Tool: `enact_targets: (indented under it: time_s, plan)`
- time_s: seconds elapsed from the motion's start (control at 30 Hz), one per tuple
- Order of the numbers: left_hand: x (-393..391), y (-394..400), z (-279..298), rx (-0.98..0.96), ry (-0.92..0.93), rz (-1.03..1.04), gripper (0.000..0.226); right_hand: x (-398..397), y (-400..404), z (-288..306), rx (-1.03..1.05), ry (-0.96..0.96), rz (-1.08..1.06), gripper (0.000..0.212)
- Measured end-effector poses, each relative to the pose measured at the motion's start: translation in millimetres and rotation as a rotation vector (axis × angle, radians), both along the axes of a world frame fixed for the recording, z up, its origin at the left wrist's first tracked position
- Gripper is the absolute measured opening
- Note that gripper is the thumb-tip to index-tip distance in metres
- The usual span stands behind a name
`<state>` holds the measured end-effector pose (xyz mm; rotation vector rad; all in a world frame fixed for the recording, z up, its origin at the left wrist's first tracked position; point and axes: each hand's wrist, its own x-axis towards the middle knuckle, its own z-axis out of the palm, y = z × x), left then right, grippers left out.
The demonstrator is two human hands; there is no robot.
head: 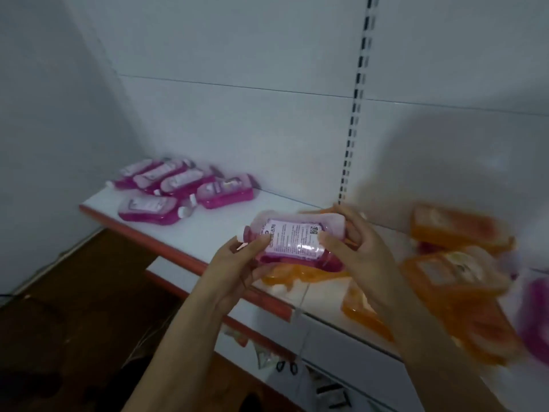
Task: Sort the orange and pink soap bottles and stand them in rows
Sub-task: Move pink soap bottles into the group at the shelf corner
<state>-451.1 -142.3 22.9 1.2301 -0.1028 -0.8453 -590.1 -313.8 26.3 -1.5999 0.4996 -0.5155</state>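
A pink soap bottle (294,239) with a white back label is held flat between both hands just above the shelf. My left hand (237,263) grips its left end and my right hand (353,245) grips its right end. Several pink bottles (178,188) lie on their sides at the shelf's far left corner. Several orange bottles (454,272) lie in a blurred heap on the right, one orange bottle (300,276) directly under the held one. Another pink bottle (534,310) shows at the right edge.
The white shelf (225,230) has a red front edge and a white back wall with a slotted upright (353,114). A lower shelf (341,352) and a dark brown floor (74,322) lie below at the left.
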Motion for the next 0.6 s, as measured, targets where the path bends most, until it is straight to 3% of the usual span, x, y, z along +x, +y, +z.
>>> enact_targets:
  time_s: [0.1, 0.2, 0.33, 0.43, 0.47, 0.57, 0.6]
  plan:
    - [59.5, 43.2, -6.2, -0.013, -0.007, 0.084, 0.049, 73.5, 30.6, -5.2, 0.008, 0.047, 0.036, 0.079]
    - [111.7, 81.2, -16.1, 0.033, -0.024, 0.107, 0.050, 135.6, 58.9, -11.6, -0.027, 0.137, 0.142, 0.086]
    - [165.2, 112.9, -26.3, 0.147, -0.065, 0.115, 0.043, 194.2, 95.6, -13.2, -0.258, 0.268, 0.303, 0.080]
    - [186.6, 121.4, -30.7, 0.269, -0.161, 0.077, 0.033, 222.2, 103.8, -28.7, -0.412, 0.338, 0.322, 0.101]
    - [192.8, 123.3, -31.5, 0.320, -0.209, 0.059, 0.033, 226.3, 105.5, -29.4, -0.414, 0.346, 0.321, 0.100]
    - [213.0, 130.1, -33.6, 0.500, -0.432, -0.029, 0.040, 234.0, 107.5, -28.1, -0.402, 0.328, 0.349, 0.061]
    - [218.9, 131.2, -33.0, 0.576, -0.535, -0.066, 0.042, 238.2, 105.6, -31.7, -0.432, 0.330, 0.336, 0.062]
